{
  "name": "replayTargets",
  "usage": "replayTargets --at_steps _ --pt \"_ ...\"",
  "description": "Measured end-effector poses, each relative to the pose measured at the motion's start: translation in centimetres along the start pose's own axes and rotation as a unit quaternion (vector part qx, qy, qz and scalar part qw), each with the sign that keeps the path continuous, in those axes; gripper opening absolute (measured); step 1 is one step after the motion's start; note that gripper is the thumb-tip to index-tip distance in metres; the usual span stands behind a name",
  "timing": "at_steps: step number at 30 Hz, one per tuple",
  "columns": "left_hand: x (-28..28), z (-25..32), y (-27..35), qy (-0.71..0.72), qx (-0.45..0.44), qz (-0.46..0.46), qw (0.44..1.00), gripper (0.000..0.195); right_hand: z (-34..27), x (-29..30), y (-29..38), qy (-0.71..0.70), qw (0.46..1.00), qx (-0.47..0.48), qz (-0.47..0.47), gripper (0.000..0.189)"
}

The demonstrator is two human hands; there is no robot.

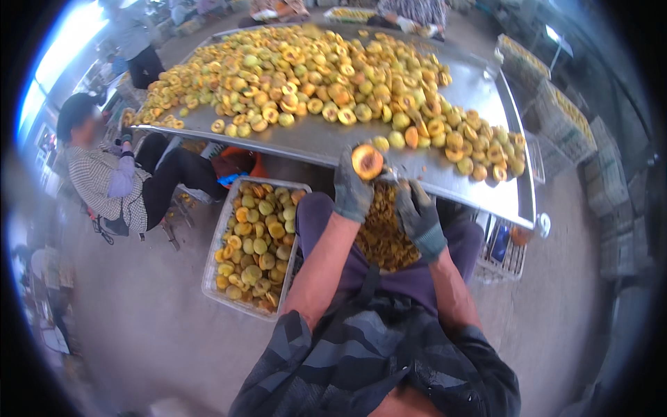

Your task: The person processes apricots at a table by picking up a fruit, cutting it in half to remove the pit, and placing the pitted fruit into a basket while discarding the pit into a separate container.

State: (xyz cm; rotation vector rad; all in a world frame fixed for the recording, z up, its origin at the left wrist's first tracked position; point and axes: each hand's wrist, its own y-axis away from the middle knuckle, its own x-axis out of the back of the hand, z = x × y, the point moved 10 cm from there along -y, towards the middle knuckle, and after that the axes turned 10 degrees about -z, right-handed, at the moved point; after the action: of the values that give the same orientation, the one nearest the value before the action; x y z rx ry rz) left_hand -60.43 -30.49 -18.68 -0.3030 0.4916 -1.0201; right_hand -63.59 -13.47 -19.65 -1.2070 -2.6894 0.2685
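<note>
My left hand [353,190], in a grey-green work glove, grips a halved yellow peach [367,162] with its reddish pit hollow facing up. Close to the fruit is my right hand [421,221], gloved alike, its fingers curled around a small metal tool [391,171] that is mostly hidden. Both hands are just over the near edge of a metal table [333,138]. A heap of peaches, many cut in half [312,78], covers much of the tabletop. Below my hands, between my knees, lies a mass of brown peach pits or scraps [388,234].
A plastic crate [221,297] full of peaches and halves stands on the floor by my left leg. A seated person [114,172] works at left. Stacked crates [565,117] line the right side. Another crate [503,258] holds a blue item beside my right knee.
</note>
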Motion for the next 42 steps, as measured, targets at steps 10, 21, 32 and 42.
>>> replayTargets --at_steps 10,21,32,42 --pt "-2.6 -5.3 -0.7 0.263 0.199 0.015 0.944 0.040 -1.2 -1.3 -2.8 0.220 0.969 0.112 0.010 0.017" --pt "-3.7 -4.1 -1.9 0.012 0.105 0.002 0.994 0.023 2.8 0.3 -3.5 0.032 0.998 -0.049 0.025 0.025" --pt "-5.5 -3.8 -1.1 -0.255 -0.004 -0.018 0.967 0.025 6.8 0.7 -2.6 0.092 0.993 0.019 -0.065 0.031" --pt "-5.3 -6.4 -0.7 -0.121 0.112 -0.022 0.986 0.048 8.5 0.2 -0.7 -0.072 0.976 -0.150 -0.142 0.038"
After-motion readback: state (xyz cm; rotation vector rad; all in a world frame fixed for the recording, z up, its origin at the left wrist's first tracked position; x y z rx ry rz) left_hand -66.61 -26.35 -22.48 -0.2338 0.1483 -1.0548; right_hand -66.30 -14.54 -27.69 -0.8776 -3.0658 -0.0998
